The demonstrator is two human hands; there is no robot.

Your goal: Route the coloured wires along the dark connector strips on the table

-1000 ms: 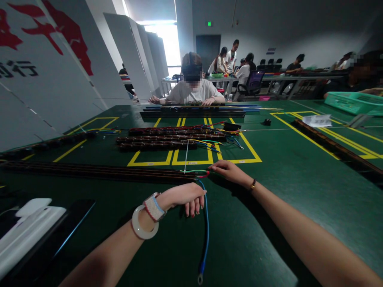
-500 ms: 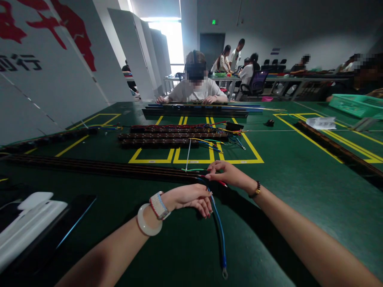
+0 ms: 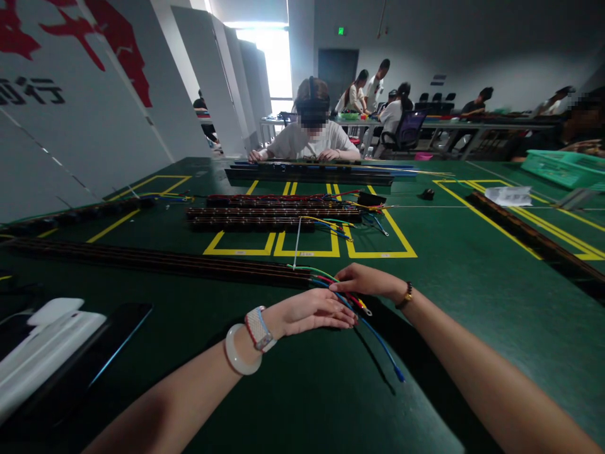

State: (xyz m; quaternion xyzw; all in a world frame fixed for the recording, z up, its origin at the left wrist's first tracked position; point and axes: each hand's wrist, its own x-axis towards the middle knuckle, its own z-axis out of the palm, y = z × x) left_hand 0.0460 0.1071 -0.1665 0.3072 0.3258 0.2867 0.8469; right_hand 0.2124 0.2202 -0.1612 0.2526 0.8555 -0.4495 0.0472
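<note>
In the head view, a long dark bar with thin copper-coloured lines (image 3: 165, 261) lies on the dark green surface (image 3: 283, 403), its wired end between the hands. A thin white plastic strip (image 3: 297, 246), probably a cable tie, stands up there with its tail uncut. Red and yellow insulated wires (image 3: 362, 304) are gathered beside a green wire (image 3: 314, 269); a ring lug already shows at their tip. The blue insulated wire (image 3: 378, 337) runs out past them, so the gathering looks only partly done.

The right hand (image 3: 368, 279) has its fingers closed in a pinch on the red and yellow wires. The left hand's (image 3: 314, 312) fingers are stretched loosely against the blue wire; I cannot tell whether they grip it.

Farther back, similar dark bars (image 3: 255, 217) lie across yellow tape outlines (image 3: 392, 227). A person in white (image 3: 302, 140) works opposite, and a green plastic basket (image 3: 558, 169) sits at right.
</note>
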